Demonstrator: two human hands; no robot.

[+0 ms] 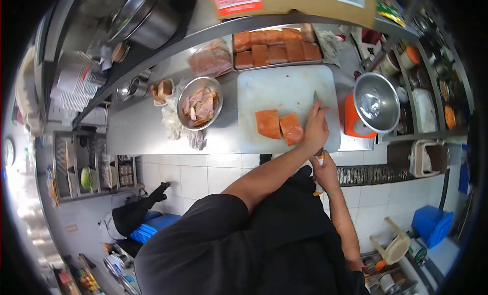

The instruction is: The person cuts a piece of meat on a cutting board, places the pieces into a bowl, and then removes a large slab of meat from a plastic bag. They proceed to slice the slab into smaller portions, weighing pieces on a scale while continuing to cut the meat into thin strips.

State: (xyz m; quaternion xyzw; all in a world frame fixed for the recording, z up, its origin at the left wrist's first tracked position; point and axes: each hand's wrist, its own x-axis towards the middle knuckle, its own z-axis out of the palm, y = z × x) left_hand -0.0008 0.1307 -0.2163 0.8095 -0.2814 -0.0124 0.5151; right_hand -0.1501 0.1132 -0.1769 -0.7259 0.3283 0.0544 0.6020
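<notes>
Two orange-pink slabs, meat or fish, lie side by side on a white cutting board: a left slab and a right slab. My left hand is over the board just right of them, its fingers closed at a knife blade whose tip points away from me. At the near edge of the counter, my right hand is wrapped around a yellow-and-white knife handle. A stretch of metal shows between my hands; my left hand and forearm cover the middle, seemingly of one long knife.
Behind the board stands a metal tray of similar slabs. A steel bowl of pink meat pieces and plastic bags are to the left. To the right, another steel bowl rests above an orange container. A shelf overhangs the back; a person is behind left.
</notes>
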